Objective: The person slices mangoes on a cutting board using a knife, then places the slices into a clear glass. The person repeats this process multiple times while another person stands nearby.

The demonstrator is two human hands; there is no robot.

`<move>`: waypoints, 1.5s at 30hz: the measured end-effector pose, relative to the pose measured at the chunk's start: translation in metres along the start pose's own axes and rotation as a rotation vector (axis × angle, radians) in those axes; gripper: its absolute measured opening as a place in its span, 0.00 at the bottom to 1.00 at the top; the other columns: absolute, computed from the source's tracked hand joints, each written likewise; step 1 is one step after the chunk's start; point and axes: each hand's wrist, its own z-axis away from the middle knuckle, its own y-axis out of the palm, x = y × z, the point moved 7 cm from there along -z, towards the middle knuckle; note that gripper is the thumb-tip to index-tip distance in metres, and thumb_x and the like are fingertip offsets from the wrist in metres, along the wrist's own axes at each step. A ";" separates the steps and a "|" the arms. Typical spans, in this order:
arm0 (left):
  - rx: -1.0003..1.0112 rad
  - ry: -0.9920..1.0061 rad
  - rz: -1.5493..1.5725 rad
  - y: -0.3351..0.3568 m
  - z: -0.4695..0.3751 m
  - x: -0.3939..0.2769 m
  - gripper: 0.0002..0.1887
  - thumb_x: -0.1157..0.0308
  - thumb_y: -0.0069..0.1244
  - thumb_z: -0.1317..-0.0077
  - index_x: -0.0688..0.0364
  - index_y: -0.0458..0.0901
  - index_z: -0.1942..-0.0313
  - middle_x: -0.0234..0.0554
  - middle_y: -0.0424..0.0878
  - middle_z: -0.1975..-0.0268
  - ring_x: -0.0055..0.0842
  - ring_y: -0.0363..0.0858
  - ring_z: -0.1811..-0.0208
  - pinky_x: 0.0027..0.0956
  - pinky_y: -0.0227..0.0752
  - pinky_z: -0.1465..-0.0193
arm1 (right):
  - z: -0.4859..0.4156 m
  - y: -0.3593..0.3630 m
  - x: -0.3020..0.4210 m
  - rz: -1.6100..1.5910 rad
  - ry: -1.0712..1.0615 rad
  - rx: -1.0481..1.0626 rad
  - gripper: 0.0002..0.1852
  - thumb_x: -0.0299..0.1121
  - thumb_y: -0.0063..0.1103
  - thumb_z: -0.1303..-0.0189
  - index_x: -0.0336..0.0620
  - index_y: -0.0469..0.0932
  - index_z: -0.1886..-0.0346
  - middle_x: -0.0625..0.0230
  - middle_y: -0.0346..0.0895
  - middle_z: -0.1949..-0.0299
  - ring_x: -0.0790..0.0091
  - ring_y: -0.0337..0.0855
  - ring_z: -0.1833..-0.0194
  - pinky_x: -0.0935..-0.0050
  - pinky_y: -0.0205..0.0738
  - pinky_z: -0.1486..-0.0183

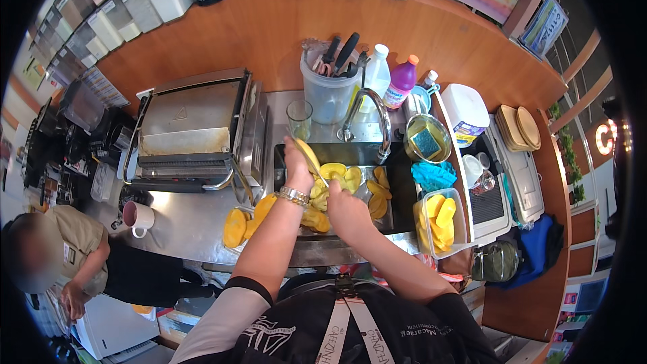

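Note:
Over the sink [402, 212], my left hand [298, 169] holds a yellow mango piece [306, 155] on its edge. My right hand [349, 212] grips a thin metal utensil [319, 174] that reaches up along the mango; whether it is a knife or a spoon I cannot tell. Below both hands lie several mango skins [349, 178], some partly hidden by my fingers. More mango pieces [235, 227] rest on the counter left of the sink, partly behind my left forearm. At the right, a clear plastic container [424, 245] holds peeled mango flesh [438, 220].
The faucet [371, 96] arches over the sink's back. A drinking glass [299, 116] and a utensil bucket [326, 96] stand behind. A metal contact grill [189, 121] and a mug [138, 217] are leftward. A steel bowl with a sponge [427, 144] sits rightward. A co-worker [83, 247] stands at left.

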 end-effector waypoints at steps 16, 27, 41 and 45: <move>0.238 -0.046 0.122 0.025 0.023 -0.003 0.30 0.41 0.31 0.27 0.57 0.64 0.41 0.63 0.69 0.43 0.62 0.70 0.41 0.62 0.68 0.40 | 0.008 -0.013 0.003 0.036 -0.043 -0.101 0.14 0.26 0.50 0.39 0.35 0.64 0.52 0.47 0.78 0.66 0.46 0.85 0.68 0.56 0.80 0.69; 0.207 -0.045 0.156 0.027 0.021 -0.012 0.25 0.47 0.24 0.25 0.56 0.68 0.45 0.51 0.75 0.53 0.50 0.80 0.57 0.59 0.76 0.50 | 0.009 -0.020 0.002 0.253 -0.054 -0.172 0.10 0.27 0.51 0.39 0.40 0.65 0.56 0.55 0.76 0.68 0.57 0.85 0.74 0.64 0.79 0.76; 0.304 -0.153 0.214 0.031 0.015 -0.006 0.24 0.50 0.32 0.27 0.62 0.66 0.46 0.61 0.70 0.44 0.64 0.72 0.44 0.69 0.67 0.42 | 0.005 -0.020 -0.004 0.312 -0.104 -0.213 0.10 0.29 0.51 0.38 0.40 0.67 0.55 0.60 0.76 0.70 0.65 0.85 0.76 0.70 0.78 0.79; 0.242 -0.208 0.201 0.025 0.013 -0.003 0.21 0.52 0.36 0.28 0.62 0.67 0.49 0.60 0.71 0.46 0.64 0.72 0.46 0.70 0.67 0.43 | 0.005 -0.021 -0.006 0.292 -0.106 -0.190 0.12 0.28 0.51 0.39 0.39 0.65 0.54 0.58 0.76 0.69 0.62 0.85 0.75 0.68 0.78 0.78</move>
